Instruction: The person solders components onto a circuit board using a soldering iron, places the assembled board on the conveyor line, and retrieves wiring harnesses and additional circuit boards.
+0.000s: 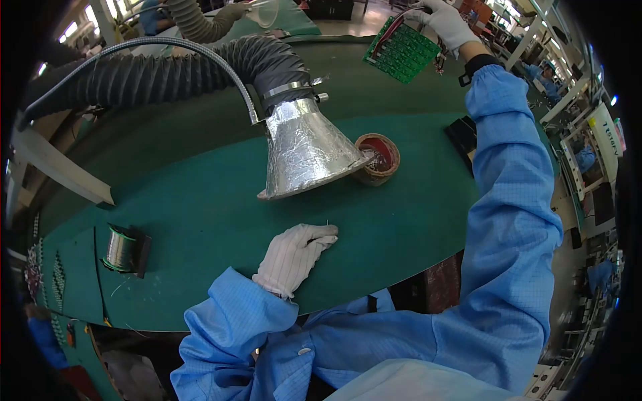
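My right hand (pixel 447 28), in a white glove, is raised at the far upper right. It grips a green circuit board panel (pixel 403 52) by its upper edge, where red and dark wires (pixel 391 32) hang over the face. My left hand (pixel 297 257), in a striped white glove, rests on the green mat (pixel 221 254) near the front edge. Its fingers are pressed together, and a tiny thin tip shows above them; what it is I cannot make out. Beyond that hand lies the wide mouth of a foil-wrapped fume hood (pixel 304 150).
A round brown pot (pixel 378 159) with small bits inside stands beside the hood. On the left is a spool of solder wire (pixel 122 248) on a dark holder. A black ribbed duct (pixel 154 79) crosses the upper left. A dark box (pixel 461 142) sits near my right sleeve.
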Motion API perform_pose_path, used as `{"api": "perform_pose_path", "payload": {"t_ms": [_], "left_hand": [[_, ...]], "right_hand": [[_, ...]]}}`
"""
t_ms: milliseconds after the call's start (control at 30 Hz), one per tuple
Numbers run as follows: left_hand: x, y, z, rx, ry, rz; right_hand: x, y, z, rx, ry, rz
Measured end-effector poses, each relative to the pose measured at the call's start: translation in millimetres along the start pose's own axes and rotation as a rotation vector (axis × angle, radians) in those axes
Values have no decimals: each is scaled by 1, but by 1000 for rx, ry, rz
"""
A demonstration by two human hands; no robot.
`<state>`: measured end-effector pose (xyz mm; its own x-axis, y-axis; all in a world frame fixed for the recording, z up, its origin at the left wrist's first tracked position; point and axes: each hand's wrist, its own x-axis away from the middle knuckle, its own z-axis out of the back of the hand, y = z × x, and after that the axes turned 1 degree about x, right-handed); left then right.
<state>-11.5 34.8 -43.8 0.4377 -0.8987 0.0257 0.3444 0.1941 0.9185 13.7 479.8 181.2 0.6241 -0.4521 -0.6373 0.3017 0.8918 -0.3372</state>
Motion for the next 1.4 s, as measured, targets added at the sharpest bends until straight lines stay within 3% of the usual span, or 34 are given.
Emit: {"api": "perform_pose_path", "payload": {"t_ms": [100,200,333,400,533,600,633,733,833,867,1000,1100,1167,1233,1300,1400], "left_hand": [[1,1,0,8,-17,-15],[2,0,0,-20,-16,-88],[1,0,1,-95,10,-174],[0,0,0,-129,31,-194],[-2,0,-1,-142,13,-183],[-2,-3,-1,-140,24,-128],[-3,-8,-4,-145,31,-231],[-3,-22,-13,-54,104,-333],[-6,-15,-7,-60,14,-204],[-6,-18,-8,-59,-3,-218],[-8,-11,-2,-56,-43,-129],[-11,-13,-2,-45,-74,-91],[-9,-11,-1,-36,-14,-121],[-6,-5,4,-75,-13,-121],[-7,-6,4,-105,-21,-127],[-16,-16,-1,-22,-64,-79]], "right_hand": [[11,17,-28,115,53,51],[44,53,-68,298,-54,101],[102,32,-89,638,-701,177],[119,17,-92,616,-940,-13],[123,21,-97,640,-861,17],[122,54,-103,642,-810,205],[122,69,-108,616,-779,255],[108,112,-116,547,-846,133],[107,196,-142,385,-683,95],[103,195,-142,430,-738,-36],[107,232,-168,654,-549,-191],[85,288,-186,532,-611,-226],[70,278,-182,607,-697,-145],[65,238,-159,554,-532,-115],[56,212,-130,550,-517,-128],[57,197,-75,383,-400,92]]}}
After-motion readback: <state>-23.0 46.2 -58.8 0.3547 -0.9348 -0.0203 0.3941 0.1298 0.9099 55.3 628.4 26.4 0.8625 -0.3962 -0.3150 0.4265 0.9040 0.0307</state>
